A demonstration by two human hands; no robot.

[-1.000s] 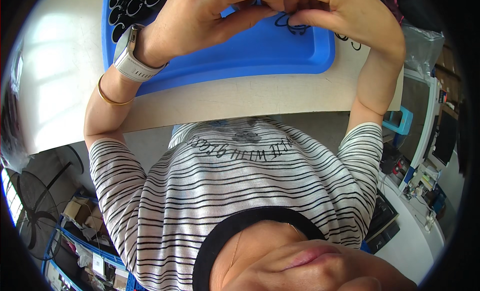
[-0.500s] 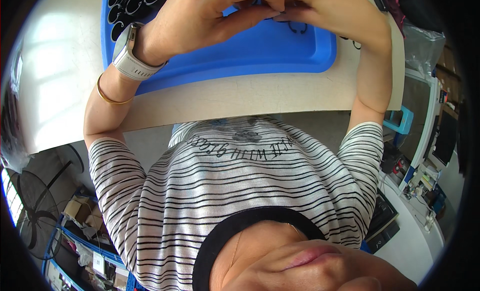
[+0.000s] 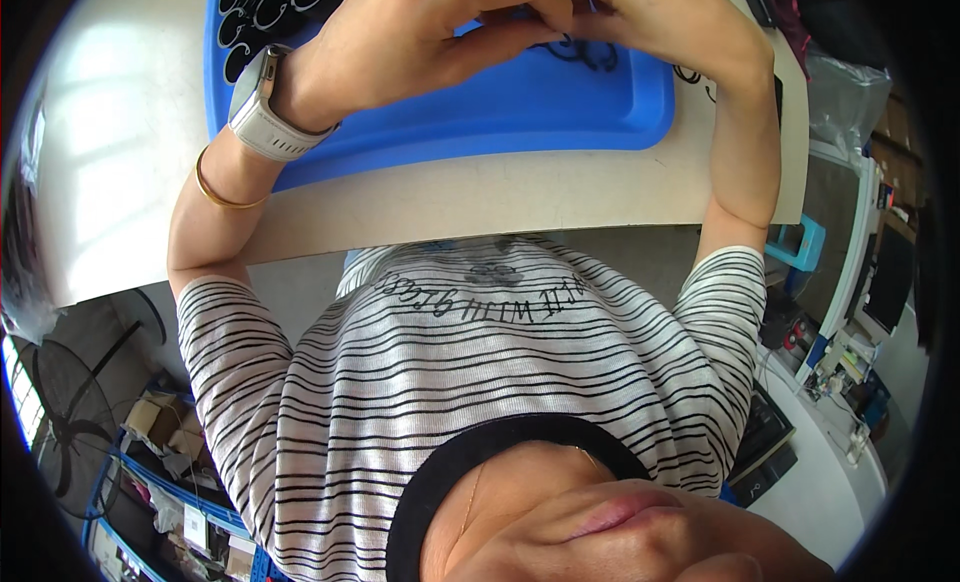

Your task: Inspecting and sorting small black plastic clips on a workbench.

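L hand (image 3: 440,42) and R hand (image 3: 640,17): positioned at the upper edge of view, over the tray (image 3: 520,117). Fingers of both curled inward, tips meeting or nearly so btwn the two hands. Grip state: cannot tell – the fingertips are partly hidden and cut off by the frame.

Black loops (image 3: 598,57): just below the R hand's fingers, against the blue of the tray; whether held or lying on the tray cannot be told. Black rings (image 3: 270,10), multiple pcs: grouped close together in the tray's upper L corner, beside the L wrist. Dark loop (image 3: 687,75): on the desk (image 3: 600,187), just outside the tray's R edge, near the R forearm.

L wrist: watch (image 3: 270,132) w/ pale strap; bangle (image 3: 222,202), gold, lower on the forearm. Tray: blue, raised rim, flat on the desk. Desk: pale top, near edge in front of the striped shirt (image 3: 500,362).

Surroundings – clear bag (image 3: 848,97) at R, beyond the desk; fan (image 3: 70,422) and blue shelving (image 3: 215,514) at lower L.
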